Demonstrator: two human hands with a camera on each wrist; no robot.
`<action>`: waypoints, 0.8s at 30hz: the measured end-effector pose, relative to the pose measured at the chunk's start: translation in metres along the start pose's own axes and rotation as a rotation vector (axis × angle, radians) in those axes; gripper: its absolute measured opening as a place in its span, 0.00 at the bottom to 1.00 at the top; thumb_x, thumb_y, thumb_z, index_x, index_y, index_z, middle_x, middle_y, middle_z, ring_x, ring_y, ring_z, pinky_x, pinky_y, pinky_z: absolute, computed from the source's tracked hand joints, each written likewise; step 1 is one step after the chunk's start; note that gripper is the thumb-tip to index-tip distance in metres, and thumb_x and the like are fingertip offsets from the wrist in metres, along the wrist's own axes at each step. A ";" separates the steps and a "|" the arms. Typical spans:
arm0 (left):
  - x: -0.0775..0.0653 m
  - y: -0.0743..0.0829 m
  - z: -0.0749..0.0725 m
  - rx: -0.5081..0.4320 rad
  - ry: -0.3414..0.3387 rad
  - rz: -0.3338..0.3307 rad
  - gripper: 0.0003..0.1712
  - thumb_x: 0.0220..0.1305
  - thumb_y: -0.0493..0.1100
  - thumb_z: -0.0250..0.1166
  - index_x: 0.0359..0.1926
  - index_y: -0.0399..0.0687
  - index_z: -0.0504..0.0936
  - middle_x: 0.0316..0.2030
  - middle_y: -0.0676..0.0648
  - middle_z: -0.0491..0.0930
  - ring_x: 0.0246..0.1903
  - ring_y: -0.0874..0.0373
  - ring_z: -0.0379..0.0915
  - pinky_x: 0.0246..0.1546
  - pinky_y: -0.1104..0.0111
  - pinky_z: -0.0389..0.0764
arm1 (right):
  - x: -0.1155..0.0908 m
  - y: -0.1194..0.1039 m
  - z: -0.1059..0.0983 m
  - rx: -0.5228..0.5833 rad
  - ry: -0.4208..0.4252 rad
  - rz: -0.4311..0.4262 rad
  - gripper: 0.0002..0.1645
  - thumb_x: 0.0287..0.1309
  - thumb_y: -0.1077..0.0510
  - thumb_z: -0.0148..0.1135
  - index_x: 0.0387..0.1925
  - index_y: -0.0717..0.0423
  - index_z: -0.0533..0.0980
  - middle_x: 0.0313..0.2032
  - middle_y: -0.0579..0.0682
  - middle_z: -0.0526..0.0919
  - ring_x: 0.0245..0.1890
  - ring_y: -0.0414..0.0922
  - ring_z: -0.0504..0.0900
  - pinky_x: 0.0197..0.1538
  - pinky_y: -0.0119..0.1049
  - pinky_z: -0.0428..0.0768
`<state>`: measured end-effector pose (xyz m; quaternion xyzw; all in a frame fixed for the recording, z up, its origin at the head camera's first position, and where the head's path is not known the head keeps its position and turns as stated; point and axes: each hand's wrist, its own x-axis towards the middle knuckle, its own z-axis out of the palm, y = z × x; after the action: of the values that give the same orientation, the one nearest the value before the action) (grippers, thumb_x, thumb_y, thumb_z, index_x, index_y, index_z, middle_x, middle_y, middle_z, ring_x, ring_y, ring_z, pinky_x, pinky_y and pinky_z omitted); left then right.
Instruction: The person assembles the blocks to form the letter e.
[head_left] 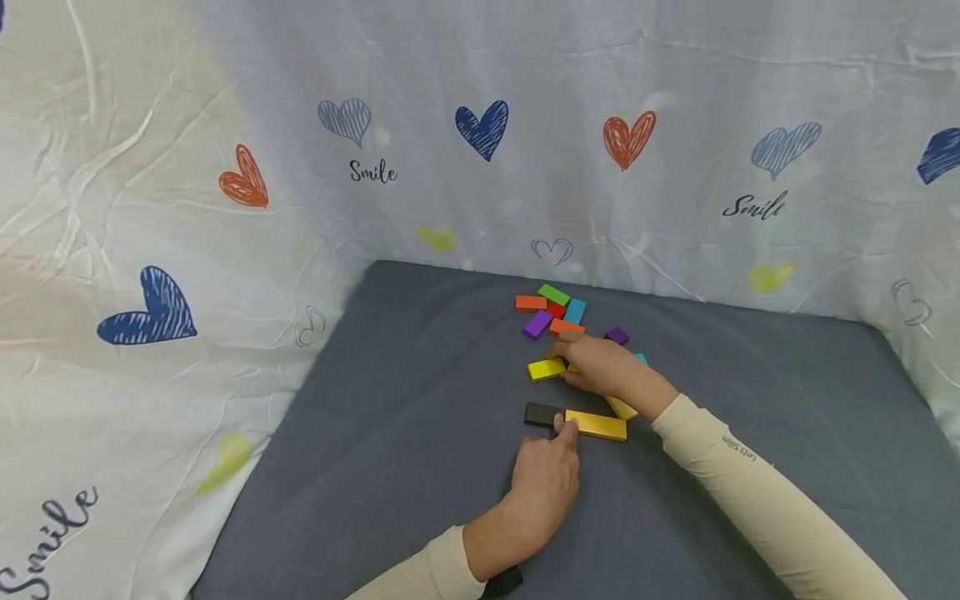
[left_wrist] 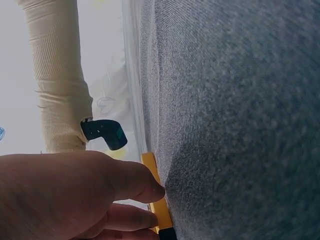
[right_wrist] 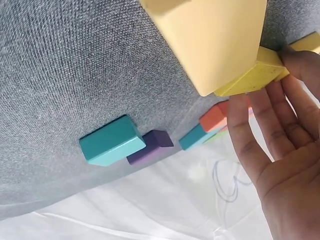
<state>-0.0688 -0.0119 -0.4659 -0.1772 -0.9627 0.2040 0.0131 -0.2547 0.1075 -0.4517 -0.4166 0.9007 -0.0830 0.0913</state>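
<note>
In the head view, my left hand (head_left: 543, 479) touches the place where a black block (head_left: 543, 414) and an orange-yellow block (head_left: 600, 426) meet end to end. The left wrist view shows the thumb against the near side of the orange-yellow block (left_wrist: 160, 212), with other fingers beside it. Farther back, my right hand (head_left: 600, 365) pinches a yellow block (right_wrist: 252, 77) between thumb and fingers. Another yellow block (head_left: 546, 370) lies just left of those fingers. A pale yellow block (head_left: 622, 407) lies partly under the right wrist.
Beyond the right hand lies a loose group of blocks, among them orange (head_left: 531, 303), green (head_left: 553, 294), purple (head_left: 537, 324) and blue (head_left: 575, 311) ones. A dark purple block (head_left: 617, 335) and a teal block (right_wrist: 112, 142) lie apart. A printed curtain (head_left: 555, 192) borders the grey cloth (head_left: 420, 400).
</note>
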 end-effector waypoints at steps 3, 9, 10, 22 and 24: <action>0.000 0.000 0.000 -0.002 0.004 0.002 0.31 0.78 0.62 0.60 0.70 0.49 0.81 0.71 0.57 0.72 0.12 0.62 0.64 0.22 0.69 0.72 | 0.000 0.000 0.000 0.003 0.000 0.003 0.22 0.67 0.59 0.72 0.60 0.57 0.82 0.55 0.53 0.81 0.49 0.51 0.85 0.54 0.48 0.85; 0.000 0.000 0.000 0.009 0.007 0.005 0.34 0.77 0.63 0.59 0.72 0.48 0.78 0.70 0.58 0.72 0.12 0.63 0.64 0.21 0.69 0.72 | -0.001 0.000 0.000 0.010 -0.003 0.014 0.22 0.67 0.58 0.72 0.60 0.58 0.82 0.56 0.53 0.81 0.48 0.51 0.84 0.54 0.49 0.85; 0.000 0.000 0.000 0.009 0.007 0.003 0.34 0.77 0.63 0.59 0.72 0.48 0.78 0.71 0.58 0.72 0.12 0.63 0.63 0.21 0.69 0.72 | -0.001 0.000 -0.001 0.012 -0.004 0.016 0.22 0.68 0.58 0.72 0.60 0.58 0.82 0.56 0.53 0.81 0.48 0.51 0.84 0.54 0.49 0.85; 0.000 0.001 0.000 0.008 0.010 -0.003 0.32 0.77 0.63 0.59 0.70 0.49 0.80 0.70 0.58 0.72 0.11 0.63 0.61 0.20 0.69 0.71 | -0.001 0.004 0.001 -0.003 0.001 0.016 0.22 0.67 0.56 0.73 0.60 0.58 0.83 0.54 0.53 0.82 0.49 0.51 0.85 0.52 0.48 0.86; 0.000 0.001 0.000 0.011 0.016 -0.003 0.32 0.78 0.62 0.59 0.70 0.49 0.80 0.70 0.58 0.72 0.11 0.63 0.61 0.20 0.69 0.70 | -0.001 0.006 0.000 0.005 0.010 0.014 0.22 0.66 0.55 0.74 0.59 0.58 0.83 0.54 0.53 0.82 0.48 0.50 0.85 0.52 0.48 0.86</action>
<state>-0.0686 -0.0114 -0.4664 -0.1773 -0.9618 0.2077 0.0219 -0.2580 0.1123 -0.4528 -0.4095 0.9039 -0.0867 0.0882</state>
